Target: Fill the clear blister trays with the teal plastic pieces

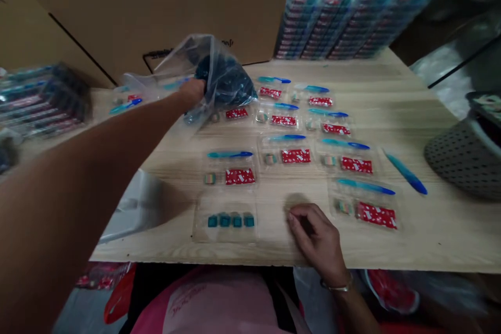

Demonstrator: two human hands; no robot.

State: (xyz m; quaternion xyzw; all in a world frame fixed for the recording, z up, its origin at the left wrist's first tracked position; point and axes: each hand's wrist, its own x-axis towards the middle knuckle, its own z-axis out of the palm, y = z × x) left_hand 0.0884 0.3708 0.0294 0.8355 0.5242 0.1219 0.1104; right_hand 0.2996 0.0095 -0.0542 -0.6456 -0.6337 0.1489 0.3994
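Note:
My left hand stretches out to the far side of the table and is closed on a clear plastic bag full of dark teal pieces; its fingertips are hidden by the film. The bag lies over some trays. My right hand is near the front edge, thumb and forefinger pinched together; what they hold, if anything, is too small to make out. To its left, a clear plastic tray contains several teal cubes in a row. On its right is another tray with a blue pen, a striped block and a red patterned packet.
More filled trays cover the table's middle. A loose blue pen lies by a grey perforated basket at right. Stacked packs stand at the back, others at left. A cardboard box rises behind; a whitish container sits beneath my left arm.

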